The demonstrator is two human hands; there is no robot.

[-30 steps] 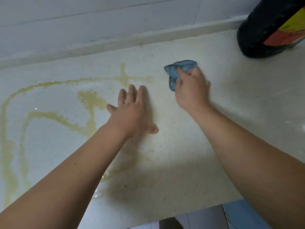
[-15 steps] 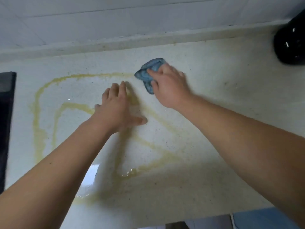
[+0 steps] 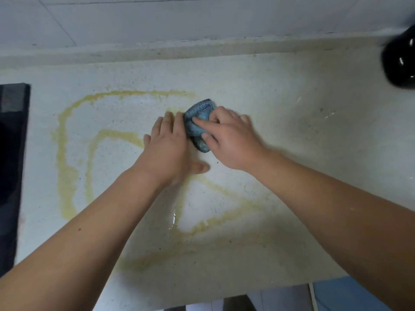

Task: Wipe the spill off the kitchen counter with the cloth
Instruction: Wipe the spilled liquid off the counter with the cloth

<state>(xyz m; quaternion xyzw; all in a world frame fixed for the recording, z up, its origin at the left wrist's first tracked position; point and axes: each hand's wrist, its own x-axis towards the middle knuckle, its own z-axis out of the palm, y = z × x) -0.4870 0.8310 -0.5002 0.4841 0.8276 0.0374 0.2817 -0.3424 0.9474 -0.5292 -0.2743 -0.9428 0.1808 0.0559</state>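
A yellowish spill (image 3: pixel 67 153) runs in looping streaks across the pale speckled counter (image 3: pixel 292 135), from the left side round to the front middle. A bunched blue cloth (image 3: pixel 197 126) lies on the counter at the centre. My right hand (image 3: pixel 229 140) grips the cloth, fingers curled over its top and thumb at its near end. My left hand (image 3: pixel 168 151) lies flat on the counter right beside the cloth, fingers straight and touching the cloth's left edge, covering part of the spill.
A black rounded container (image 3: pixel 399 61) stands at the back right. A dark cooktop edge (image 3: pixel 11 164) borders the counter on the left. White wall tiles (image 3: pixel 202 19) rise behind. The counter's front edge (image 3: pixel 224 295) runs along the bottom.
My right hand has slid the cloth to the left and toward me, up against my left hand. The view has shifted left, showing more of the spill and the cooktop.
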